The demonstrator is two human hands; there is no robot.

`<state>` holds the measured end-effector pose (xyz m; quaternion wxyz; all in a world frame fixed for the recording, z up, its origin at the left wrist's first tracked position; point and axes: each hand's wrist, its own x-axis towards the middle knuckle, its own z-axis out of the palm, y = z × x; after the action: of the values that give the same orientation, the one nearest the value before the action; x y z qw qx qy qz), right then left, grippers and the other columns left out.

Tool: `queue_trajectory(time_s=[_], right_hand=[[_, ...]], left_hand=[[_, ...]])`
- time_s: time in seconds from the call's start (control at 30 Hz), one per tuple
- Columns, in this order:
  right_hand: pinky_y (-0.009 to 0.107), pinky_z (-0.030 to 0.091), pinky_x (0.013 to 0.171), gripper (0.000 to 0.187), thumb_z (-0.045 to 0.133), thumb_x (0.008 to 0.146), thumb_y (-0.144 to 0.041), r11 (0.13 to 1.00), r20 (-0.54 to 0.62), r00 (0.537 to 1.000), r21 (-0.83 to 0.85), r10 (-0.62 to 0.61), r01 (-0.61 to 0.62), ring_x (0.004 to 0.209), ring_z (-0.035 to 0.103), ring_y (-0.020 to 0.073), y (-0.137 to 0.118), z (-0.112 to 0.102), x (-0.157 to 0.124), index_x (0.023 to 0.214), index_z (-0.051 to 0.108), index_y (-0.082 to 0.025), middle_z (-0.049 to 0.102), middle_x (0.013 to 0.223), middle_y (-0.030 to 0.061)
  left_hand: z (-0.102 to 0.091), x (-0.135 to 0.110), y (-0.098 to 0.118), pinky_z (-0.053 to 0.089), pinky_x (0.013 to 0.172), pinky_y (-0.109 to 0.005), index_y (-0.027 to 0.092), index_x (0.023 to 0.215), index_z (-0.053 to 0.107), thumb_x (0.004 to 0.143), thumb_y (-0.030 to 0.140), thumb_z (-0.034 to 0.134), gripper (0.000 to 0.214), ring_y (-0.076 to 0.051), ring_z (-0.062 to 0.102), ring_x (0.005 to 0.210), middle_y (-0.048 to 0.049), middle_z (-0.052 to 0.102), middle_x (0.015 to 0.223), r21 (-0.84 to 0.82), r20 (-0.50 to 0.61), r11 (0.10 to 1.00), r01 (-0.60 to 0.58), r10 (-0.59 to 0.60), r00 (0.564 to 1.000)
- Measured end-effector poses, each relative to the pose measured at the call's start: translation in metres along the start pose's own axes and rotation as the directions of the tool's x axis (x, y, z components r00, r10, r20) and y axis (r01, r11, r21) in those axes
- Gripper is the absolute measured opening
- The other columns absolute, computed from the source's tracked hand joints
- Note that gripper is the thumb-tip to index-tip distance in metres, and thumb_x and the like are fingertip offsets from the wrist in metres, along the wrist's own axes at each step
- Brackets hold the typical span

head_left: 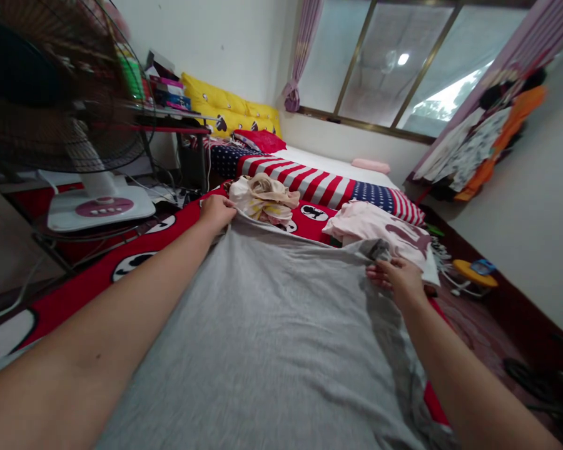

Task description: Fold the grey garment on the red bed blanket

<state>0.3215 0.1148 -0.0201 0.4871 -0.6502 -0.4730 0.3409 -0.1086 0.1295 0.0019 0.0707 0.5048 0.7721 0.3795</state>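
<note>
A large grey cloth garment [281, 325] is spread over the red patterned sheet [94, 300] in front of me. Its far left corner is pinched in my left hand [217, 214]. My right hand [396, 275] grips the far right corner, where the fabric bunches up above the fingers. Just beyond my left hand lies a crumpled cream and yellow cloth [265, 197]. A pink shirt [380, 228] with a dark print rests behind my right hand. The near end of the grey garment runs out of view at the bottom.
At the left stands a fan [98, 206] beside a desk [182, 128] with boxes on it. Behind is a bed [304, 178] with a striped, starred cover and a yellow headboard [229, 106]. Clothes [492, 137] hang at the right, above a small yellow stool [473, 273].
</note>
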Motion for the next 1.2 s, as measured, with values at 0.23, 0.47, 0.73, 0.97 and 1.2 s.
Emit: queue_trajectory(time_s=[0.23,0.47,0.73,0.97,1.2], right_hand=[[0.041,0.059,0.079,0.043,0.067,0.070,-0.029,0.929,-0.054,0.928,-0.044,-0.369,0.367,0.087,0.071,0.0239,0.029,0.031,-0.027,0.108,0.049,-0.022,0.070,0.099,0.0081],[0.050,0.048,0.097,0.066,0.056,0.086,-0.042,0.507,0.484,0.729,-0.524,-0.484,0.684,0.114,0.061,0.0322,0.029,0.043,-0.034,0.146,0.036,-0.022,0.063,0.127,0.0133],[0.051,0.045,0.100,0.071,0.044,0.092,-0.049,0.503,0.396,0.810,-0.640,-0.432,0.581,0.126,0.052,0.0341,0.046,0.043,-0.016,0.153,0.024,-0.019,0.051,0.142,0.0152],[0.053,0.038,0.106,0.068,0.057,0.084,-0.040,0.612,0.509,0.794,-0.524,-0.332,0.592,0.126,0.052,0.0342,0.032,0.032,-0.021,0.147,0.039,-0.020,0.057,0.137,0.0125],[0.036,0.054,0.078,0.043,0.066,0.079,-0.040,0.949,0.261,0.942,-0.174,-0.211,0.261,0.103,0.065,0.0295,0.025,-0.042,-0.009,0.117,0.061,-0.019,0.067,0.116,0.0133]], left_hand=[[0.039,-0.047,-0.012,0.041,0.106,-0.036,0.014,0.118,0.063,0.079,0.018,0.060,0.039,-0.027,0.051,0.124,-0.0136,0.052,0.132,-0.011,-0.008,0.886,-0.464,0.464,0.886],[0.051,-0.063,-0.017,0.029,0.112,-0.042,0.025,0.138,0.052,0.092,0.056,0.043,0.055,-0.027,0.039,0.136,-0.0086,0.041,0.150,0.012,0.533,0.680,-0.733,0.616,0.580],[0.061,-0.062,-0.028,0.014,0.118,-0.045,0.026,0.150,0.031,0.095,0.063,0.028,0.066,-0.024,0.019,0.146,-0.0065,0.022,0.159,0.162,0.549,0.657,-0.737,0.560,0.620],[0.036,-0.077,-0.019,0.017,0.116,-0.044,0.021,0.148,0.035,0.096,0.052,0.033,0.060,-0.027,0.020,0.146,-0.0124,0.023,0.158,0.139,0.614,0.677,-0.723,0.513,0.600],[-0.039,-0.080,-0.081,0.019,0.115,-0.038,0.027,0.148,0.036,0.094,0.051,0.040,0.059,-0.024,0.024,0.145,-0.0079,0.023,0.158,0.107,0.662,0.718,-0.688,0.465,0.588]])
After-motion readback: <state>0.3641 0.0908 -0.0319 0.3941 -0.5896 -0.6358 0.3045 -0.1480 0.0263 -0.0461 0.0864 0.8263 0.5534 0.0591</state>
